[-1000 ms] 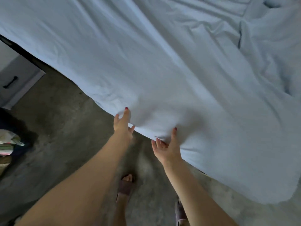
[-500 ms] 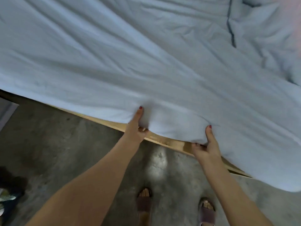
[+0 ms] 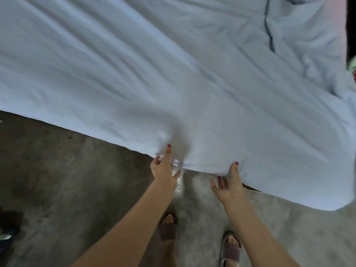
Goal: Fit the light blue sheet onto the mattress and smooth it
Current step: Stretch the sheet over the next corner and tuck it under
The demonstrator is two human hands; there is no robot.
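Observation:
The light blue sheet lies wrinkled over the bed and fills the upper part of the view; the mattress under it is hidden. Its near edge hangs over the bed's side. My left hand pinches that edge, thumb on top of the fabric, other fingers spread below. A little to the right, my right hand holds the same edge with its thumb up against the cloth and several fingers loose beneath. A dark fold runs through the sheet at the upper right.
Bare concrete floor lies below the bed. My feet in sandals stand close to it. A sliver of the wooden bed frame shows right of my right hand. Dark items sit at the lower left and the right edge.
The sheet's edge has come down over the wooden frame, which is now almost hidden. Both hands moved lower and toward me with the fabric.

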